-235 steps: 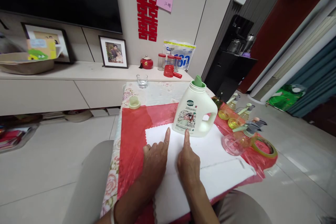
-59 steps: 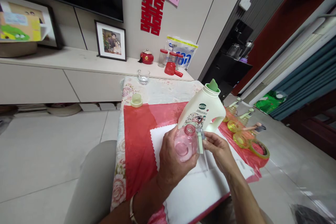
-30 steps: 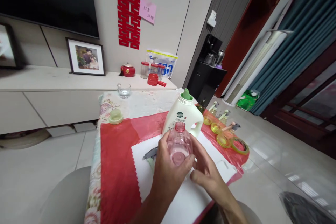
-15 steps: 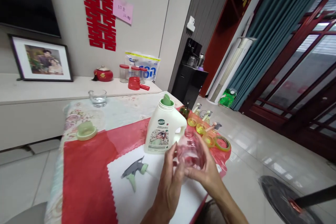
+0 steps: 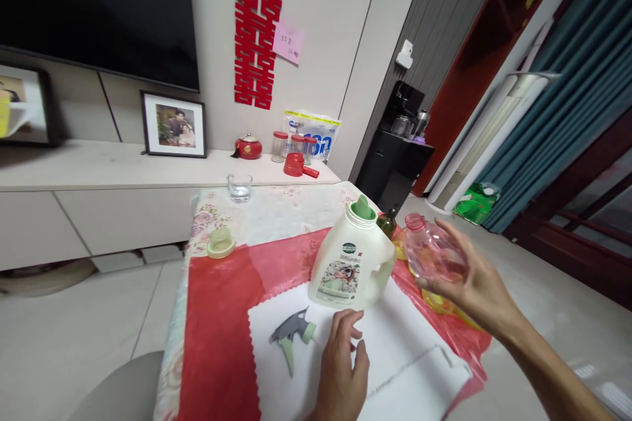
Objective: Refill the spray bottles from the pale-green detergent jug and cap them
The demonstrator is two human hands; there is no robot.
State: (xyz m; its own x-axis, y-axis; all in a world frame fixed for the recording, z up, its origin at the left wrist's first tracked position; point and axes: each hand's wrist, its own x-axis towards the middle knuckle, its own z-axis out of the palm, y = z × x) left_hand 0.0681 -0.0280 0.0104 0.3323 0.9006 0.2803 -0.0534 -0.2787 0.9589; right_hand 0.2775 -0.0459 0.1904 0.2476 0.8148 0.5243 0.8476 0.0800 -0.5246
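Observation:
My right hand (image 5: 474,286) grips a clear pink bottle (image 5: 434,253) with no top, held in the air to the right of a white detergent jug (image 5: 351,260) with a green spout. My left hand (image 5: 342,368) rests empty over the white cloth (image 5: 405,348), fingers loosely curled, just below the jug. A grey and green spray head (image 5: 290,332) lies on the cloth to the left of that hand. The jug stands upright at the cloth's far edge.
The table carries a red cover (image 5: 222,316). A green cap (image 5: 220,243) and a glass cup (image 5: 239,187) sit at its far left. Yellow spray bottles (image 5: 439,302) lie partly hidden behind my right hand. Behind, a low cabinet (image 5: 99,177) holds a framed photo and red jars.
The pink bottle passed from both hands to my right hand alone and moved right of the jug. My left hand dropped to the cloth. The spray head stayed on the cloth.

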